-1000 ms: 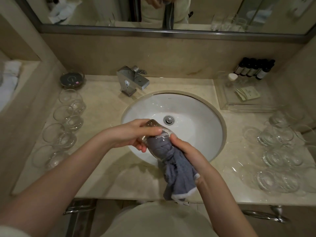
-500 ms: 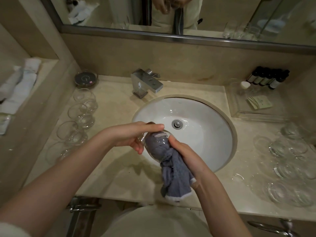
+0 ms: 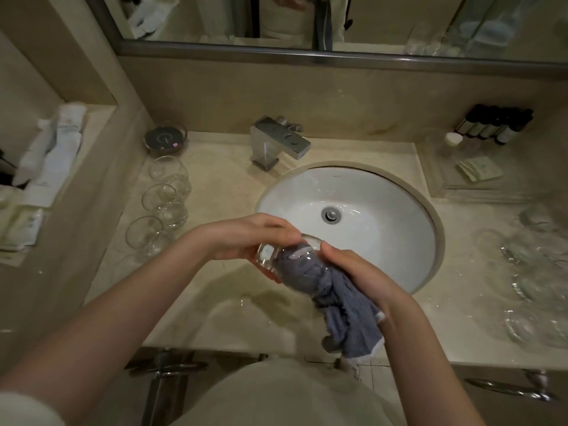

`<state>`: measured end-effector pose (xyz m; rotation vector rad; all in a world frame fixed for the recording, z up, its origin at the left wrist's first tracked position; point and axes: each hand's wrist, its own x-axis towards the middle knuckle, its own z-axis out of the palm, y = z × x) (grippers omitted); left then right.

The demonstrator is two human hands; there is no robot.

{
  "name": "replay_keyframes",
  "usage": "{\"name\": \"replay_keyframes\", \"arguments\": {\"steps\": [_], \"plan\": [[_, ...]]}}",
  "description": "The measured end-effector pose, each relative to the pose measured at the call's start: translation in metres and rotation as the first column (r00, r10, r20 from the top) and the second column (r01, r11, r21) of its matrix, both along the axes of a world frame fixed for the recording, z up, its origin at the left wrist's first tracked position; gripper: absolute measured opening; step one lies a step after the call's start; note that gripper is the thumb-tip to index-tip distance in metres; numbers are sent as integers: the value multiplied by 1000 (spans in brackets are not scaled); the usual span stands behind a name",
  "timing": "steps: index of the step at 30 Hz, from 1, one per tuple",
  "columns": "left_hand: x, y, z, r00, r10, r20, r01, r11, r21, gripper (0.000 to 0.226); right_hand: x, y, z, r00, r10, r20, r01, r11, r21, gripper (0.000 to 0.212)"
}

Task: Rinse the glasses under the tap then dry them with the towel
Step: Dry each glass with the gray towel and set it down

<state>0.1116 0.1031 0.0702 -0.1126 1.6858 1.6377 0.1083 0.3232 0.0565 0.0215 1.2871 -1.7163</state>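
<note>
A clear glass (image 3: 276, 256) lies on its side over the front rim of the white sink (image 3: 399, 216), its base pointing left. My left hand (image 3: 246, 238) grips the glass around its base end. A grey towel (image 3: 344, 309) is stuffed into the mouth of the glass and hangs down to the right. My right hand (image 3: 362, 278) holds the towel at the glass's mouth, thumb on the rim. The chrome tap (image 3: 276, 142) stands behind the sink with no water running.
Several glasses (image 3: 166, 192) stand in a row on the left of the beige counter (image 3: 221, 186); several more glasses (image 3: 534, 272) lie at the right. A clear tray (image 3: 479, 192) with small bottles (image 3: 495, 124) sits at the back right. A dark dish (image 3: 166, 138) is back left.
The camera has swung left, so the sink sits further right in view. Both hands stay on the glass and towel, and the glass now lies more level with its base further left.
</note>
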Motion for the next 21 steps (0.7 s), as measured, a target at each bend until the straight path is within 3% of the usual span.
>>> {"name": "replay_keyframes", "arguments": {"steps": [2,4,8,10,14,18,21], "plan": [[-1,-4,1,999,-34,10,34,998,-47,40,3,-5,0,999,33,-32,-33,999,14,32],[1,-7,0,999,-42,-24,40,996,-77,48,7,-7,-5,1000,15,-11,-15,1000,23,40],[5,-10,3,981,-122,-151,101,985,-140,51,16,-6,-14,977,-93,193,106,993,-56,70],[2,-10,5,967,-177,-181,148,975,-167,47,18,-5,-15,978,-89,187,104,992,-71,78],[-5,-15,6,969,-206,-139,181,968,-173,56,15,-11,-10,998,-63,29,65,996,-64,78],[-7,-31,0,980,-135,-145,124,989,-85,68,15,-14,-7,996,-90,17,91,989,-119,63],[-4,-44,-10,993,-12,-121,10,1000,-15,68,19,-18,-6,978,-185,95,197,972,-132,59]]}}
